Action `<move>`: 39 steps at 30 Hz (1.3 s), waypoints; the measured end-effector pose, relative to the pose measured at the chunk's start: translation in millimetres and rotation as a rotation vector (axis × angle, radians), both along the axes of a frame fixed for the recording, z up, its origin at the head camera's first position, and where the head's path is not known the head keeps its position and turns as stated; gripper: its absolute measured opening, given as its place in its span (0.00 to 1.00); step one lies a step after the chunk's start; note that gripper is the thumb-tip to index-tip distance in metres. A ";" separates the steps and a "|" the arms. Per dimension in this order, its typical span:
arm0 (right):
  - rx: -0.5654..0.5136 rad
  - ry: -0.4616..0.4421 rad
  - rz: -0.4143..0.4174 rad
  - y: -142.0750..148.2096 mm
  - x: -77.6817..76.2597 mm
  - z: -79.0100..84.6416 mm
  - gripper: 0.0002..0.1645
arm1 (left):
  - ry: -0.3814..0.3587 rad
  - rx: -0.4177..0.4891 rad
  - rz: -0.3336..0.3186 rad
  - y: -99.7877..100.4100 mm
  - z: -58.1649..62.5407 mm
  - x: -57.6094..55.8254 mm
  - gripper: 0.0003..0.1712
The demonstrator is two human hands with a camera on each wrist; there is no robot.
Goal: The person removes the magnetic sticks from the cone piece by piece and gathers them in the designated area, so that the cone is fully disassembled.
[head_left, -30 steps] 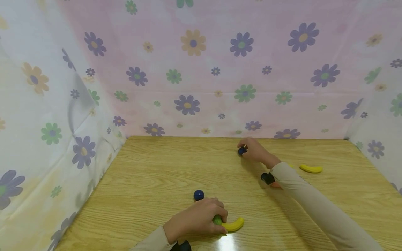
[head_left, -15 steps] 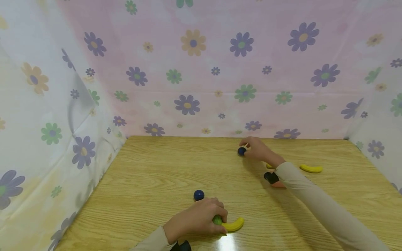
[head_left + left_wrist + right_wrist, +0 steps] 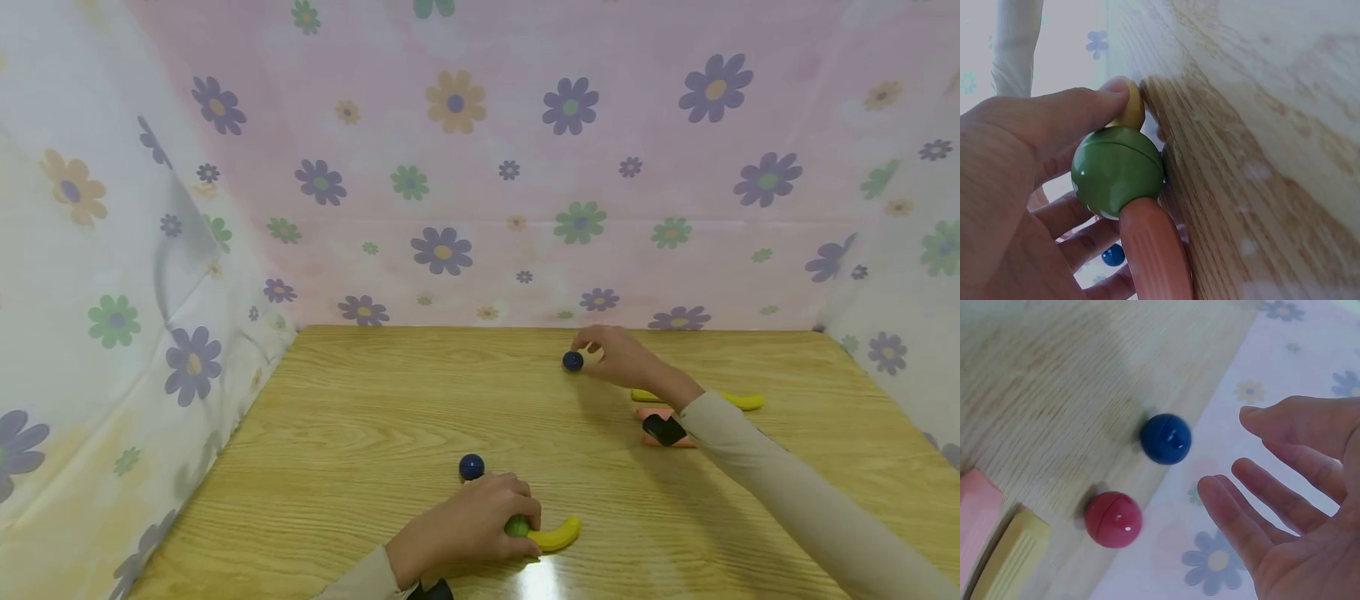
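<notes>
My left hand [image 3: 480, 517] rests low on the table, thumb and fingers curled round a green ball [image 3: 1116, 172]. The thumb tip presses on the end of a yellow toy banana [image 3: 557, 535], which sticks out to the right. In the left wrist view, an orange ridged piece [image 3: 1155, 250] lies against the ball; the hand hides it from the head view. Toward the back, my right hand [image 3: 618, 357] hovers beside a dark blue ball [image 3: 1166, 439], its fingers spread and apart from it. A red ball [image 3: 1114, 519] sits near the blue one, hidden behind the hand in the head view.
Another dark blue ball [image 3: 472, 467] lies just beyond the left hand. Under the right forearm are salmon-pink pieces [image 3: 654, 413] and a yellow piece [image 3: 643, 395], with a banana [image 3: 744, 402] farther right. Flowered cloth [image 3: 495, 192] borders the wooden table [image 3: 375, 400].
My right hand has let go of the far blue ball and drawn back to the right, uncovering the pink and yellow pieces. The left hand holds still; the head view shifts slightly.
</notes>
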State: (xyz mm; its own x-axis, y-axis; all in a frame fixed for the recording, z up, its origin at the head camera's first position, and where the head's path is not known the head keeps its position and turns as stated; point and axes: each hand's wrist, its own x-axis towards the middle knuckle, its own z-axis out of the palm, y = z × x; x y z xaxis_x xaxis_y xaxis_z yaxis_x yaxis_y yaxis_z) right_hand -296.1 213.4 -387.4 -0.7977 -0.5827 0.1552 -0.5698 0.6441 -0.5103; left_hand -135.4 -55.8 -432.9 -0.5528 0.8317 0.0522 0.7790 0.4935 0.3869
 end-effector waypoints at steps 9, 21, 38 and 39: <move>0.061 -0.005 0.106 -9.0 41.7 12.8 0.17 | -0.008 0.003 0.063 -9.5 1.7 7.7 0.13; 0.104 -0.085 0.264 -19.2 101.3 10.5 0.15 | 0.046 0.024 0.027 -28.3 5.9 10.4 0.21; 0.029 -0.003 0.388 -49.0 164.0 -34.4 0.16 | -0.075 0.049 0.061 -29.4 5.0 10.5 0.16; 0.023 0.006 0.379 -49.9 165.6 -37.2 0.16 | -0.080 0.051 0.065 -29.0 4.7 10.7 0.16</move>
